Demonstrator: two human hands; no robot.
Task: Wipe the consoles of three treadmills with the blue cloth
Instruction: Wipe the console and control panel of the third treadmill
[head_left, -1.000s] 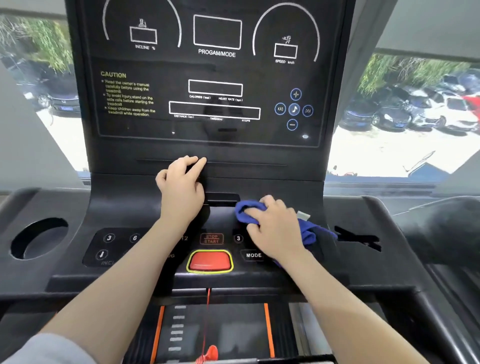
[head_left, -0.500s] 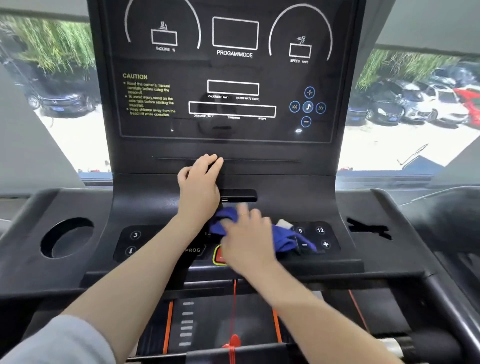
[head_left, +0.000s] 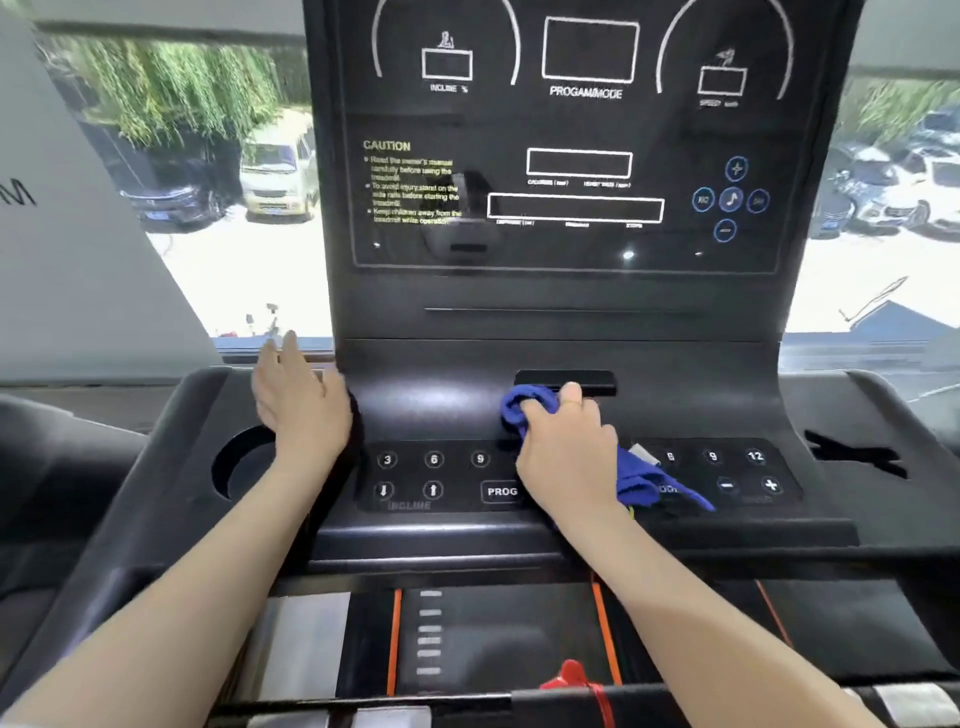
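- Since the earlier frames the left hand (head_left: 301, 410) has been taken off the ledge under the display and is now set at the left side of the console (head_left: 566, 322), beside the round cup recess (head_left: 244, 462) in the left wing.
- The right hand (head_left: 566, 457) has been carried, with the blue cloth (head_left: 524, 410), up from the red stop button area to the middle of the button row, just below the dark slot (head_left: 566, 382) at the console's centre.
- The left hand is released: the fingers are held straight and nothing is grasped; whether the palm is pressed against the console's side cannot be told.
- The right hand is curled around the blue cloth, which is bunched under the fingers, and a loose tail is trailed toward the right keypad (head_left: 737, 470).
- The cloth's long axis is laid roughly left to right along the button row, slanting down toward the right edge.
- The cloth is held only by the right hand; the left keypad (head_left: 434, 475) lies between the two hands, uncovered.
- The coming stroke is judged to be a sideways sweep along the row, and the left keys are closest to the bunched end.
- The tall display (head_left: 571, 156) is set above and behind the cloth, well apart from it.
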